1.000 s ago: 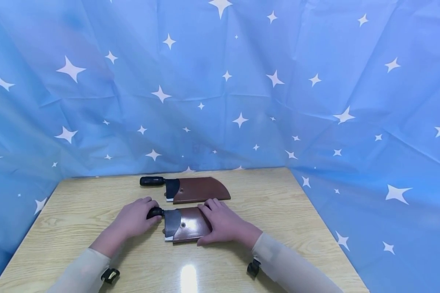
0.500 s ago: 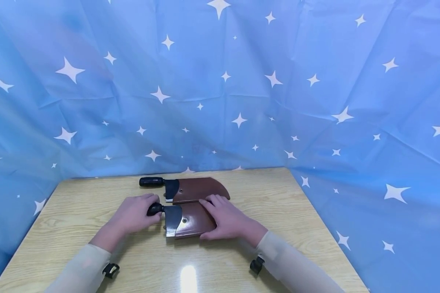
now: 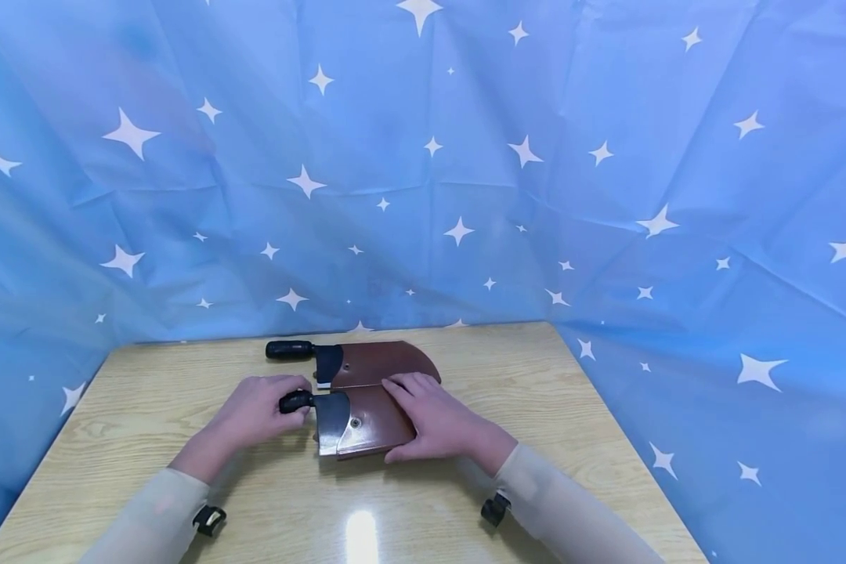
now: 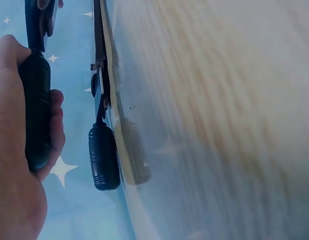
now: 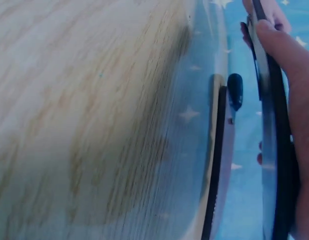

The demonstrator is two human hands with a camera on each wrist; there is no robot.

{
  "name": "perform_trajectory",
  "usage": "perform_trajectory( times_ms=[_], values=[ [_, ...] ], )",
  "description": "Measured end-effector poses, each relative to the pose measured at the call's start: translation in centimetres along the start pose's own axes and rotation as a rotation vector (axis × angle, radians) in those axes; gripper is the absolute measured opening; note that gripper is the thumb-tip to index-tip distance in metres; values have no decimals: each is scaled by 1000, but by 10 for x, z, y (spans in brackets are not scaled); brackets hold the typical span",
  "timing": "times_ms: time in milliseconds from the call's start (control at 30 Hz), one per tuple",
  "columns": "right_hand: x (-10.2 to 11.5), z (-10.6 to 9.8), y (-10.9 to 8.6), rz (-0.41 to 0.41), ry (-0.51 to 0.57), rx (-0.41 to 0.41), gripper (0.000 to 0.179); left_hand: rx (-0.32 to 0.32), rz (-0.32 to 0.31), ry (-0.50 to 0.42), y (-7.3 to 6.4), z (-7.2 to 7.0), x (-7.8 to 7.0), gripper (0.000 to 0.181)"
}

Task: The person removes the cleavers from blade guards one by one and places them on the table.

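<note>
A cleaver in a brown leather sheath (image 3: 374,423) is held up off the table between both hands. My left hand (image 3: 257,411) is wrapped around its black handle (image 4: 37,110), as the left wrist view shows up close. At the sheath's right end, my right hand (image 3: 433,423) grips it with the thumb on the near edge and the fingers over the far edge. Behind lies a second cleaver in a matching brown sheath (image 3: 388,362), its black handle (image 3: 289,350) pointing left. The held sheath overlaps the second one's near edge in the head view.
Both cleavers are over a light wood-grain table (image 3: 148,431) with a glossy surface. A blue curtain with white stars (image 3: 366,157) hangs behind the table and along its sides. Dark wrist straps (image 3: 210,518) sit at both cuffs.
Both hands have raised the near sheathed cleaver and brought it slightly toward the far one. Over the last half second it has stayed almost still. The far cleaver has not moved.
</note>
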State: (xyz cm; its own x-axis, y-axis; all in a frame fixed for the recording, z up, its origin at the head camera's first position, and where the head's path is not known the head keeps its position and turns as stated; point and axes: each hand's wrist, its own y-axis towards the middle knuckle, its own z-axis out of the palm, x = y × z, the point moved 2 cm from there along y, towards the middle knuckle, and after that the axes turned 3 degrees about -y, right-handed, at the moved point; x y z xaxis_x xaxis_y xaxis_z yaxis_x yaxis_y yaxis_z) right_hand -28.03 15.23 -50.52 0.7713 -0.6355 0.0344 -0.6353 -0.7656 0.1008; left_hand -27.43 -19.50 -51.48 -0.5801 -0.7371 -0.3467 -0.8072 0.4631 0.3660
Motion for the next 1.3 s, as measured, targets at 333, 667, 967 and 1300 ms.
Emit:
perform_trajectory(
  times_ms=[333, 667, 967, 1300],
  values=[
    [2, -5, 3, 8, -19, -33, 126, -47, 45, 13, 0, -1, 2, 37],
    [0, -5, 5, 5, -23, -36, 128, -96, 137, 23, -1, -7, 1, 32],
    [1, -8, 4, 24, -30, -38, 129, -123, 151, 37, 0, -7, 4, 33],
    [0, -10, 4, 22, -44, -55, 130, -96, 114, 25, 1, -9, 3, 33]
  ],
)
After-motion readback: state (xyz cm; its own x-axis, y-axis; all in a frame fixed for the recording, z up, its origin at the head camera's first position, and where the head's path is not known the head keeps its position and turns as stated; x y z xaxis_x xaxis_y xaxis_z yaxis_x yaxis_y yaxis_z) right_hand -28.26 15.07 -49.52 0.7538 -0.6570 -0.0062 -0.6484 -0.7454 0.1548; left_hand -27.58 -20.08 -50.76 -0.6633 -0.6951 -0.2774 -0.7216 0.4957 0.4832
